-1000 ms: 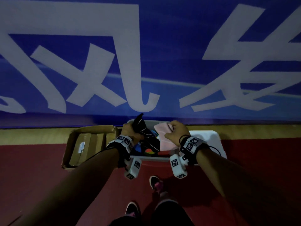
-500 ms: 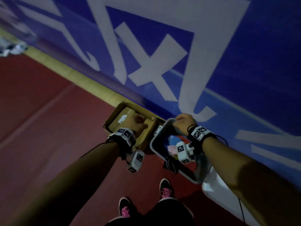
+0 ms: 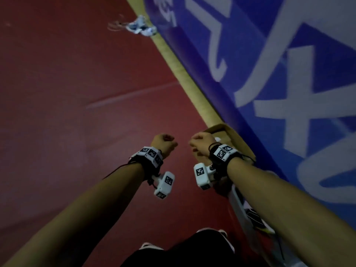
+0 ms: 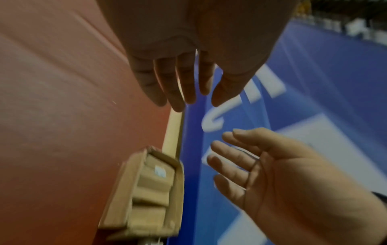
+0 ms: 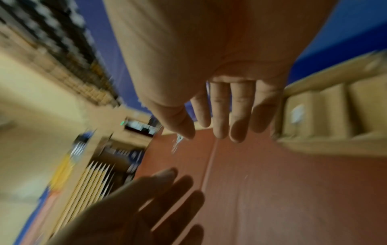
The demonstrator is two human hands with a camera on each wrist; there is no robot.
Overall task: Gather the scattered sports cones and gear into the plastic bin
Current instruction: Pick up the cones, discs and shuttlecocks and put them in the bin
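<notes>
both hands have come away from the plastic bin since the earlier frames, where the left held a dark piece of gear and the right a pink one over it; now they carry nothing and the view has swung off along the red floor [image 3: 77,93].

taking the cardboard box [image 3: 227,135] as the landmark: far beyond it, up along the yellow floor strip at the foot of the blue banner [image 3: 289,83], lies a pale blue-white crumpled thing [image 3: 141,28], too blurred to name. just left of the box the left hand [image 3: 163,144] hangs free, fingers relaxed and loosely extended in its wrist view, grasping nothing. the right hand [image 3: 201,143] is over the box's near edge, likewise released, fingers open. behind the box, toward the person's feet, a sliver of the plastic bin [image 3: 238,201] shows under the right forearm, its contents mostly hidden.

judging by this, at least some gear seems to be in the bin already. the pale thing by the banner looks like the next pickup, if it is gear; whether more remains elsewhere cannot be told from these views.
</notes>
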